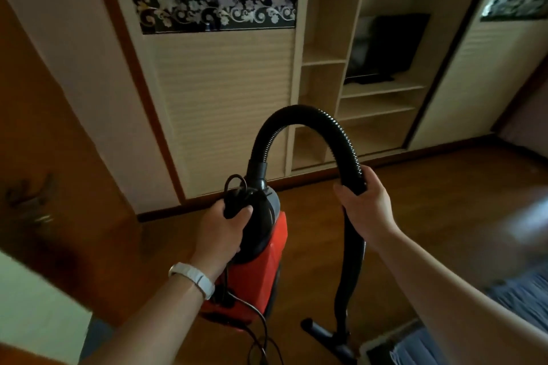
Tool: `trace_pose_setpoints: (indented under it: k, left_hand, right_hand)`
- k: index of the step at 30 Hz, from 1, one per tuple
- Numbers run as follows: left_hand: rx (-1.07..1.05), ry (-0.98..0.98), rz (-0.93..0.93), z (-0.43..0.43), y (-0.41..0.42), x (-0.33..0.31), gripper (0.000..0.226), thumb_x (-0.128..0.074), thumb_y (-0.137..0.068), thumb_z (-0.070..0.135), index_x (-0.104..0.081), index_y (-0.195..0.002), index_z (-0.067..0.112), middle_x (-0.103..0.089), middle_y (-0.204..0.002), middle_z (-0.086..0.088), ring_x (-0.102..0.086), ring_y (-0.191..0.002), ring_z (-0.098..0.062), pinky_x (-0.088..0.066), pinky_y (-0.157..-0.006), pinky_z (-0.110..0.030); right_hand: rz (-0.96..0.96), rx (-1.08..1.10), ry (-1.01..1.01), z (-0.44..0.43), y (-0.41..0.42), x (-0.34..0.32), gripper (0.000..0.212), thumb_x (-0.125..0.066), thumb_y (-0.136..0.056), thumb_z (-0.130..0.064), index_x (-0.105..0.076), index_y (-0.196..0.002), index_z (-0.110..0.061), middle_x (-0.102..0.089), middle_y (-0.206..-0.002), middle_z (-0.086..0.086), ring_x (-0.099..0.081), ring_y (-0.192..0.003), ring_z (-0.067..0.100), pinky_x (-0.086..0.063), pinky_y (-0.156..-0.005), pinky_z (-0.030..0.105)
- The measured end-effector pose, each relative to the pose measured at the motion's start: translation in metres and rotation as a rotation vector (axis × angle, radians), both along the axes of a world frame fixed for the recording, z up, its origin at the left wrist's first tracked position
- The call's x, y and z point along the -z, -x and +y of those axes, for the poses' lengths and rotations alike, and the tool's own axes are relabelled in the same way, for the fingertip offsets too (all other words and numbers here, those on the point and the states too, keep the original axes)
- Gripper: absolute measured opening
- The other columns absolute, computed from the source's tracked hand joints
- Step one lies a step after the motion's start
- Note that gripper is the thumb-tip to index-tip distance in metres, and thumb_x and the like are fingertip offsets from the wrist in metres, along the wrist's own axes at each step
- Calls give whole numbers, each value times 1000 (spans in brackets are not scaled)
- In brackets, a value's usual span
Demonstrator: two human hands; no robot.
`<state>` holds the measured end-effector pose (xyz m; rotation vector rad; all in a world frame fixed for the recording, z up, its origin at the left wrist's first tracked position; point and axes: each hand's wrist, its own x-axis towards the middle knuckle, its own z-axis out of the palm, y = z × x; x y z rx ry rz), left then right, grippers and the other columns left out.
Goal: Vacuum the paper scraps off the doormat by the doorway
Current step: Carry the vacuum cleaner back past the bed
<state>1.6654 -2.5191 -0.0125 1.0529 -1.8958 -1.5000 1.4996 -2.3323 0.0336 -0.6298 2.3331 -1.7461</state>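
Two hands: both closed on parts of the vacuum cleaner [268,258], one on each side of it.
Left hand [224,230]: fingers curled round the black top handle [237,200], thumb lying across its upper side.
Left wrist: white wristband [192,278] around it.
Right hand [366,207]: wrapped round the black hose [296,114] near its lower end, arm reaching in from the lower right.
Vacuum cleaner: red body with a black top, upright under the left hand, low in the middle of the view; whether its base touches the floor cannot be told.
Hose: rises from the top of the body, arches over and comes down into the right hand.
Wand [353,261]: black, runs down from the right hand to the floor nozzle [326,332].
Floor nozzle: on the wooden floor [430,201], just right of the red body.
Cord [261,326]: black, looped at the handle, trailing below the body.
Lower right corner: blue striped fabric [519,290], blurred; what it is cannot be told.
Behind: wardrobe door [222,104] with slats and a dark floral band.
Right of the door: open shelves [379,92] with a dark flat screen [385,47] on one shelf.
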Motion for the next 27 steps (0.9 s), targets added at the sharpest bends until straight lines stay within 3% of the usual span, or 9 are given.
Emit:
trace_pose_setpoints:
  k: [4,10,15,20,27]
  left_hand:
    - [93,29,21,-49,53,-9,8,-67,-90,28,-66,-90,20,-59,-59,1,-54,-40,-6,-43,-40,-24]
    - [238,100,20,-95,125,-14,13,-69,-86,39,-66,-83,27,-60,-50,7,-58,-42,-13,-47,-45,-30]
    - [290,111,12,-104,194,-19,18,-70,-89,32,-65,-80,17,-57,-49,6,-52,-36,-6,-43,-41,-25]
    - [293,82,-13,-97,266,-7,20,-69,-91,27,-65,-84,9,-56,-55,-4,-47,-33,-6,-40,-36,-22]
    - [367,84,-70,-78,389,-4,17,-68,-92,26,-65,-86,10,-54,-52,-2,-47,-35,-7,-41,-37,-22]
  right_hand:
    - [42,142,17,-34,29,-10,20,-71,-90,-16,-59,-100,-28,-62,-76,3,-56,-57,11,-47,-45,15]
    - [25,297,35,-51,71,-13,21,-70,-87,-14,-59,-95,-31,-64,-77,10,-58,-59,17,-52,-52,29]
    - [9,383,60,-55,123,-10,24,-69,-86,-10,-58,-97,-28,-62,-73,3,-56,-51,7,-49,-45,20]
    - [-24,381,128,-62,197,2,24,-67,-86,-9,-59,-104,-23,-60,-72,2,-55,-50,7,-48,-45,20]
    - [-106,419,159,-41,302,30,24,-67,-88,-8,-59,-108,-18,-60,-73,5,-54,-48,4,-45,-43,17]
